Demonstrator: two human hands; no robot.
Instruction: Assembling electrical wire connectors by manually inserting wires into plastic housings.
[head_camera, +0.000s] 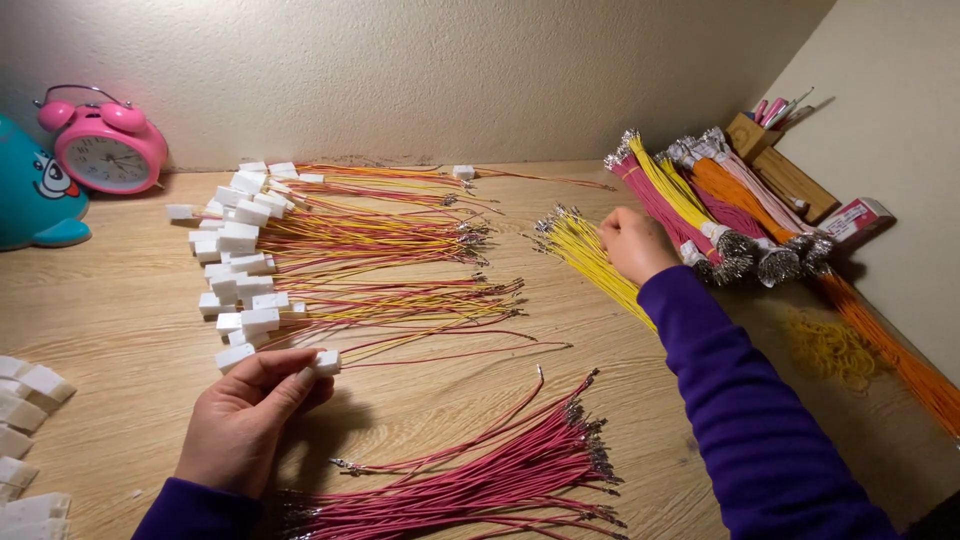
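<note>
Wood-grain desk (120, 320) meets cream walls; left hand (245, 420) pinches a white connector (327, 361), right hand (632, 243) curls loosely over yellow wires (590, 255), grip unclear; pink clock (105, 148) far left.

Pink alarm clock (103, 145), white connectors (240, 262), yellow wires (590, 255), pink wires (500, 475), purple sleeve (745, 420), pale wood-grain table (110, 310)

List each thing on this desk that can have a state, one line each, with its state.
left hand: pinching white connector with a pink wire attached
right hand: resting on loose yellow wires
finished connector pile: wired, laid in rows
pink wires: loose, unconnected
bundled wires: tied
</note>
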